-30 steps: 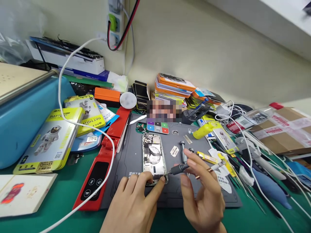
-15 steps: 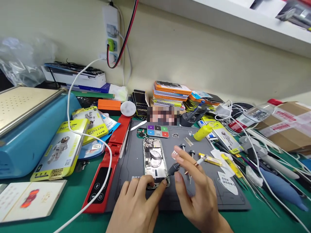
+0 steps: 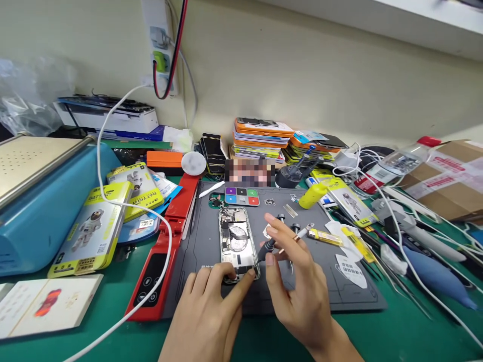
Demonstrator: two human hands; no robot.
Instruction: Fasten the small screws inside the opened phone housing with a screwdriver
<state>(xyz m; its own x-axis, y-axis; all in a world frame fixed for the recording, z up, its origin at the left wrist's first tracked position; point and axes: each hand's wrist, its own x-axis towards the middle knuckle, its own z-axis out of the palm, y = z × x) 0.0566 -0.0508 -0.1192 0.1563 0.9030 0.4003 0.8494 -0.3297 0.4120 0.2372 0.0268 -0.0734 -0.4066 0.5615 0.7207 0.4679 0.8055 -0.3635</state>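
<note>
An opened phone (image 3: 238, 241), its inner parts exposed, lies on the dark grey work mat (image 3: 196, 241). My left hand (image 3: 209, 301) steadies its lower end, with curled fingers at the left side and the index fingertip pressed near the bottom right corner. My right hand (image 3: 302, 281) pinches a small dark screwdriver (image 3: 267, 248), whose thin tip reaches the phone's lower right edge. Between the right fingers also sits a slim stick (image 3: 302, 233), white and brown, like a cigarette. More screwdrivers (image 3: 295, 229) stand or lie just behind this hand, partly hidden.
A coloured screw tray (image 3: 242, 197) sits beyond the phone. Left are a red folding device (image 3: 151, 286), battery packs (image 3: 90, 226) and a white cable (image 3: 169, 241). Right are a yellow bottle (image 3: 313, 195), tweezers (image 3: 407, 291), a blue blower (image 3: 433, 281) and a taped carton (image 3: 445, 176).
The whole view has shifted slightly, so everything sits a little higher and further left. Both hands keep nearly the same grip, and the screwdriver tip stays at the phone's lower right.
</note>
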